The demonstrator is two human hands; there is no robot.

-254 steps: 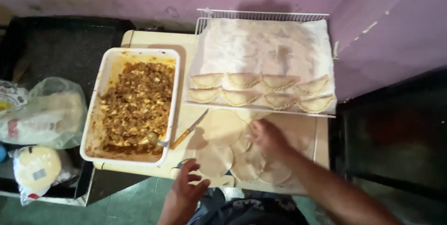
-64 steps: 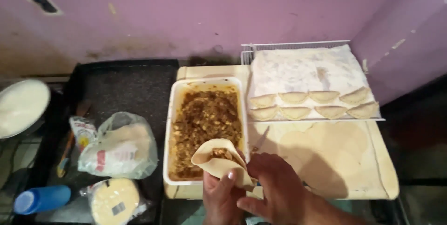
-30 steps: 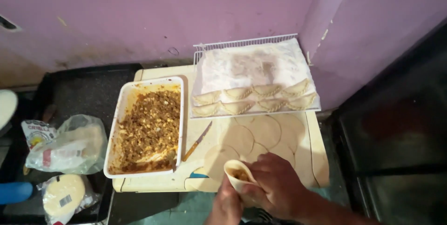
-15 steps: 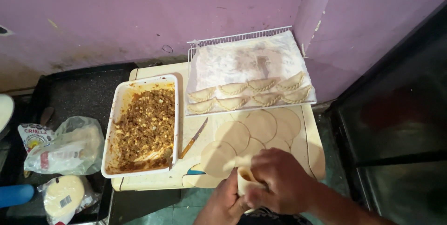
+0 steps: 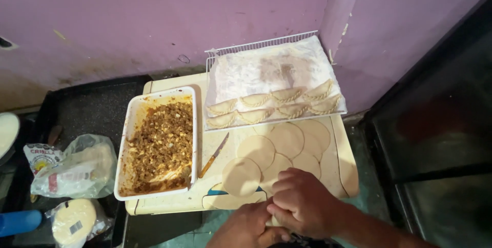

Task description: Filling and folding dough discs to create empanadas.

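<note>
- While your right hand (image 5: pixel 302 202) curls over your left hand (image 5: pixel 248 227), both close tightly on a folded dough piece (image 5: pixel 275 221), mostly hidden, at the board's (image 5: pixel 169 204) near edge.
- Flat dough discs (image 5: pixel 256 150) lie just beyond your knuckles.
- Beside them sit a knife (image 5: pixel 214 155) and the filling dish (image 5: pixel 132 125).

Board (image 5: pixel 344 168), front edge: your two hands (image 5: pixel 287 214) sit closed together here, blocking your own near approach. Just beyond them: overlapping dough discs (image 5: pixel 277 150) cover the board's right half. Left of the discs: knife (image 5: pixel 214 154) lies diagonal in a narrow bare strip. Further left: filling dish (image 5: pixel 134 125) takes that side. Back: wire rack (image 5: pixel 266 48) with folded pastries (image 5: pixel 277 104) along its near edge, hard against the wall. Passable room: the strip around the knife; bare board along the right rim.
</note>
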